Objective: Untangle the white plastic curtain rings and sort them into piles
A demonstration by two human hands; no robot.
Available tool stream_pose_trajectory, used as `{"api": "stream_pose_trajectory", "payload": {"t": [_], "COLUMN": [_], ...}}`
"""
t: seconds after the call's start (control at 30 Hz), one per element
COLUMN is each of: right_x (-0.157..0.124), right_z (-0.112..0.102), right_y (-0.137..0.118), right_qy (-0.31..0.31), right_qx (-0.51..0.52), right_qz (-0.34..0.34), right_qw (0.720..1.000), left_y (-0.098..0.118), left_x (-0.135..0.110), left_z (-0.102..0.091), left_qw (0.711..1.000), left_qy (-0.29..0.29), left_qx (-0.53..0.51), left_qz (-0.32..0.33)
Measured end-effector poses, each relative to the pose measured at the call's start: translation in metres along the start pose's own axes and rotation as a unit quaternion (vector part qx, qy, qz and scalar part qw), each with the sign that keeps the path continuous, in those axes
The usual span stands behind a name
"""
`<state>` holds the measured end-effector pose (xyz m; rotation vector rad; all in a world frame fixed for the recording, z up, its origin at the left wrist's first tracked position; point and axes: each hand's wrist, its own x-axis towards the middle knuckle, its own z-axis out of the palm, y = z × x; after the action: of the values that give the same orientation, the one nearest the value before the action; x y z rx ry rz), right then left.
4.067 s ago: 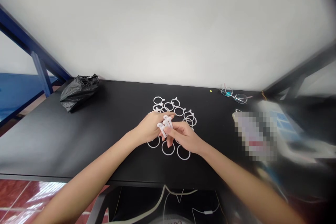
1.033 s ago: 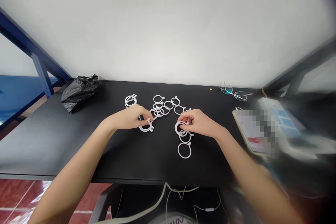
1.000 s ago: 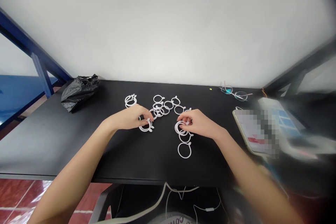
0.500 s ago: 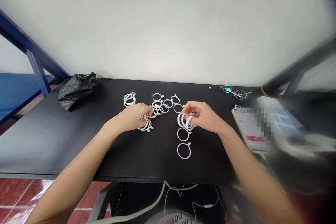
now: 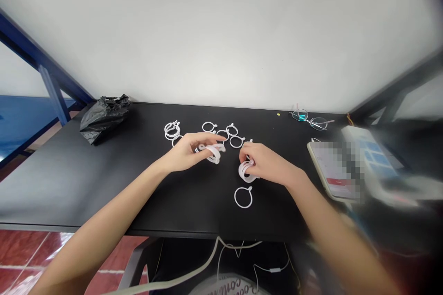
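Several white plastic rings, each with a small tab, lie on a black table (image 5: pixel 166 203). My left hand (image 5: pixel 188 151) is closed on a bunch of white rings (image 5: pixel 215 154), raised a little with the fingers pointing right. In my right hand (image 5: pixel 258 161) the thumb and fingertips pinch another stack of white rings (image 5: pixel 243 173) near the table top. A single ring (image 5: pixel 243 197) lies flat just below the right hand. Beyond the hands are loose rings (image 5: pixel 236 142), and a small overlapping group of rings (image 5: pixel 172 130) lies behind the left wrist.
A crumpled black plastic bag (image 5: pixel 104 117) sits at the left rear. Eyeglasses (image 5: pixel 309 120) rest at the right rear, by the wall (image 5: pixel 221 32). A phone (image 5: pixel 334 170) and a white box (image 5: pixel 370 161) are on the right. Cables (image 5: pixel 207 262) hang below the table's front edge.
My left hand has moved right and picked up rings from the middle pile. My right hand has come slightly nearer, and the upper of the two loose rings below it is now in its stack.
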<state>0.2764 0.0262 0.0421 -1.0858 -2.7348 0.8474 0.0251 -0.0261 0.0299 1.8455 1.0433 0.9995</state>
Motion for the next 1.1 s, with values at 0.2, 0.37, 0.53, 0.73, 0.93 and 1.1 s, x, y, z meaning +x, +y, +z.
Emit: {"api": "stream_pose_trajectory", "payload": {"t": [0.2,0.37,0.53,0.73,0.93,1.1], "right_x": [-0.015,-0.012,-0.004,-0.001,0.006,0.014], "right_z": [-0.021,0.005,0.014,0.003,0.02,0.03], "right_y": [-0.011,-0.015,-0.014,-0.014,-0.023,-0.014], "right_qy": [-0.137,-0.149,-0.074,-0.006,0.045,0.102], "right_qx": [0.158,0.029,-0.035,0.148,0.338,0.365], "right_qz": [-0.014,0.001,-0.03,-0.019,-0.022,0.007], "right_qw": [0.978,0.988,0.996,0.989,0.94,0.925], "left_y": [0.001,0.0,0.0,0.004,0.008,0.009], "left_x": [-0.001,0.0,-0.003,-0.001,0.004,0.004], "left_z": [0.003,0.006,0.011,0.015,0.022,0.026], "left_qw": [0.963,0.942,0.958,0.989,0.949,0.919], "left_qy": [0.046,0.024,0.051,0.009,-0.016,-0.018], "left_qx": [0.242,0.304,0.268,0.026,-0.199,-0.296], "left_qz": [0.11,0.141,0.088,-0.142,-0.245,-0.262]}}
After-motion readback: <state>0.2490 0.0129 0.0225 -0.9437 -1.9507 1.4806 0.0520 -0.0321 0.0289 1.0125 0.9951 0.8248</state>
